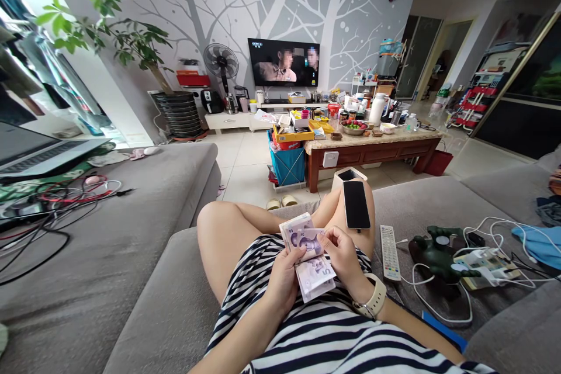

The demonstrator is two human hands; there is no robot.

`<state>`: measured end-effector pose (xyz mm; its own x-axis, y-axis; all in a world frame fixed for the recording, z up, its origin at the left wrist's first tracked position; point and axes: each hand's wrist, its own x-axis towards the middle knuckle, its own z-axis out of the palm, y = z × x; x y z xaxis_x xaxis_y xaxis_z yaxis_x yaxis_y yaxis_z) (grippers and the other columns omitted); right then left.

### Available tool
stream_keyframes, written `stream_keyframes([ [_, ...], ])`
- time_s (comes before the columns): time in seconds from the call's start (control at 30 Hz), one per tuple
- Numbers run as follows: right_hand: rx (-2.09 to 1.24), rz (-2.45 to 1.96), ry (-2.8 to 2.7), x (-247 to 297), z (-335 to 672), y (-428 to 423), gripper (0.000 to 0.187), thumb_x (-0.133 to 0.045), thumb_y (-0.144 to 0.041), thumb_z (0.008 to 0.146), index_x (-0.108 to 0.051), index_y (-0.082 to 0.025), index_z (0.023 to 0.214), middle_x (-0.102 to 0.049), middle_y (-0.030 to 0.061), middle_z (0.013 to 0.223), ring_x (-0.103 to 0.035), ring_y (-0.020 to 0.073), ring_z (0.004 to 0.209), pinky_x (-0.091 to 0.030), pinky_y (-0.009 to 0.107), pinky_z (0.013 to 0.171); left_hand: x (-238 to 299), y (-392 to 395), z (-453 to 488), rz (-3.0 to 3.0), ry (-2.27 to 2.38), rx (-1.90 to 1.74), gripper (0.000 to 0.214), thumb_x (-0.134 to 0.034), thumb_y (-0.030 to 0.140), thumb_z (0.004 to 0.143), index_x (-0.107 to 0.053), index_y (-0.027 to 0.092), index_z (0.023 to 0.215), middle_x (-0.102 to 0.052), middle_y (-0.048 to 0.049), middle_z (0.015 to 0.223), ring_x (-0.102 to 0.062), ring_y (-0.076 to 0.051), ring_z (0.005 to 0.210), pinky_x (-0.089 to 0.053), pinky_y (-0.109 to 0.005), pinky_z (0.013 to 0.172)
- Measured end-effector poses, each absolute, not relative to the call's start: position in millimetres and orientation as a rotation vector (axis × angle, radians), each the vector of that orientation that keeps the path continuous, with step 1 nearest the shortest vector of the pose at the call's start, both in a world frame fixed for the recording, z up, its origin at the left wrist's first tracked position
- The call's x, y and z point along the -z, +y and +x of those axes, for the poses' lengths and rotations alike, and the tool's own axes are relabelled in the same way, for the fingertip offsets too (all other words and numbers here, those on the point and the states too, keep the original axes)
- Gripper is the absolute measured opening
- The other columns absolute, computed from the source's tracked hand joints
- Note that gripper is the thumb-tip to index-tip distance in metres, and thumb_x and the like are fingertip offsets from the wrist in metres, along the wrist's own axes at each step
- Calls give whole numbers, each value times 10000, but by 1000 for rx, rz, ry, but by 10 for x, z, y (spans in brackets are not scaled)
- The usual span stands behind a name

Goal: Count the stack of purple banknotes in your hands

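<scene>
Above my lap, a stack of purple banknotes (315, 274) marked with a 5 is gripped in my left hand (283, 277), the thumb pressed on top. The notes are bent, one part fanning upward and the other hanging down toward my striped clothing. My right hand (342, 257), with a pale watch (372, 298) on its wrist, pinches the upper right corner of one banknote (310, 241) between thumb and fingers. A phone (356, 204) with a dark screen lies on my right leg, just beyond that hand.
On the sofa to my right are a remote control (389, 252), a dark green figure-shaped object (438, 251) and a power strip (486, 269) with white cables. Tangled cables (56, 204) and a laptop (39, 152) lie at left. Ahead stands a loaded coffee table (372, 143).
</scene>
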<state>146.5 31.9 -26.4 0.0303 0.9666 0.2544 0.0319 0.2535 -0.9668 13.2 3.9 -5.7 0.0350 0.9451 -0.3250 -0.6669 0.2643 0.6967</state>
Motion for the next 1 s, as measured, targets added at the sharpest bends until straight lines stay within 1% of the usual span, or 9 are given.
stream_keyframes([
  [0.13,-982,-1069,-1333,291,1457,355,394,-624,-518,835,-504,-192,648,-490,-32,595,-441,138,579,-368,256,549,78,46,125,400,860,-1288,226,-709,100,694,-679,116,917,-773,-112,875,-741,-266,823,-587,-403,835],
  [0.27,-967,-1060,-1334,284,1454,343,375,-620,-485,845,-499,-193,642,-493,-28,597,-441,139,581,-367,256,547,92,63,129,365,863,-1296,190,-676,170,768,-677,106,948,-772,-127,887,-741,-275,823,-594,-419,820],
  [0.37,-964,-1027,-1349,251,1453,308,369,-600,-475,862,-492,-195,648,-483,-31,600,-434,137,579,-365,253,542,104,79,140,315,832,-1301,228,-632,231,825,-674,97,1005,-769,-144,945,-738,-286,863,-590,-430,838],
  [0.53,-962,-997,-1385,197,1449,245,368,-583,-486,873,-495,-196,664,-467,-35,601,-420,130,566,-352,249,532,106,94,151,264,819,-1297,302,-608,275,848,-660,99,1088,-771,-141,956,-734,-297,899,-589,-446,848],
  [0.77,-1023,-947,-1371,187,1440,211,306,-587,-450,880,-565,-183,731,-527,-16,635,-470,139,578,-382,249,538,81,94,158,296,828,-1330,241,-607,250,849,-676,87,1012,-772,-143,949,-731,-293,910,-586,-426,859],
  [0.9,-1048,-910,-1353,179,1424,199,248,-594,-414,878,-614,-177,810,-603,10,715,-540,160,644,-428,257,587,67,88,160,297,834,-1327,237,-606,251,850,-674,97,1017,-772,-135,966,-730,-293,911,-588,-434,854],
  [1.0,-1063,-891,-1338,177,1419,191,231,-603,-404,876,-616,-176,839,-616,13,734,-552,162,657,-434,255,593,60,83,159,305,819,-1317,243,-599,257,854,-673,99,1023,-770,-135,977,-730,-291,910,-587,-432,855],
])
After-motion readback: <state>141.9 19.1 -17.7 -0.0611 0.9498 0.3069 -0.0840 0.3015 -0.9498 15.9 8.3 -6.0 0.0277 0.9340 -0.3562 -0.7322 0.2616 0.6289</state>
